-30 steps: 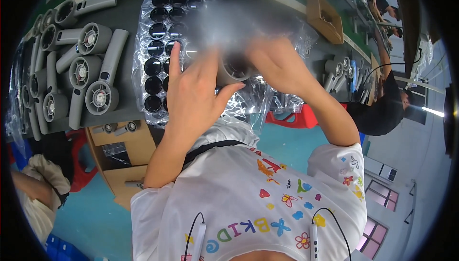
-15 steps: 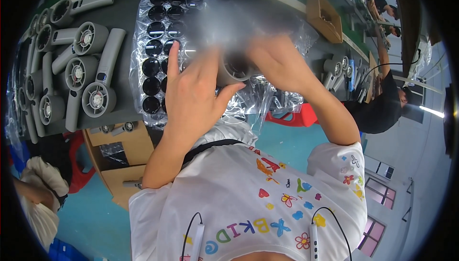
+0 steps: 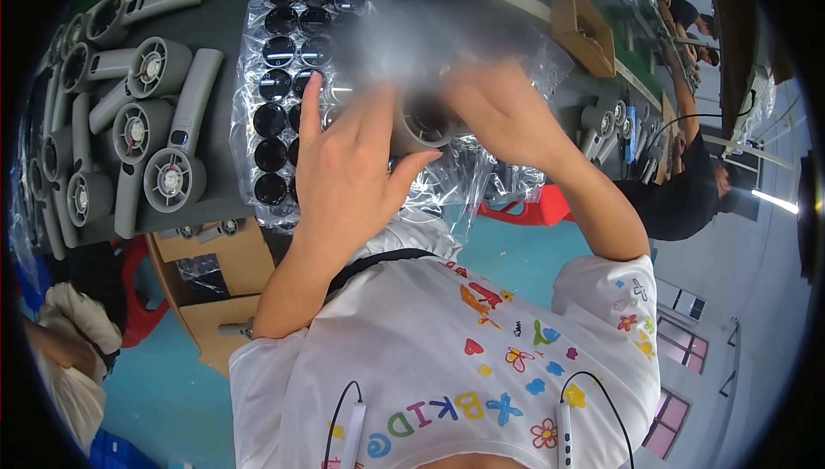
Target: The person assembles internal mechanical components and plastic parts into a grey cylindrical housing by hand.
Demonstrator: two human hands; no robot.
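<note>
Fan head [image 3: 419,132] is held in the grip of the left hand [image 3: 348,168], above clear plastic [image 3: 454,191]; how far the grip of the right hand [image 3: 505,116] is closed cannot be told through blur. Steady, even support should be given, without squeezing.

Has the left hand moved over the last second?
No: the left hand shows no clear shift either way; its outermost fingertip stays at the same black disc on the bench.

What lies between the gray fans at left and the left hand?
The head view shows dark tabletop, then clear plastic with round black pieces.
</note>
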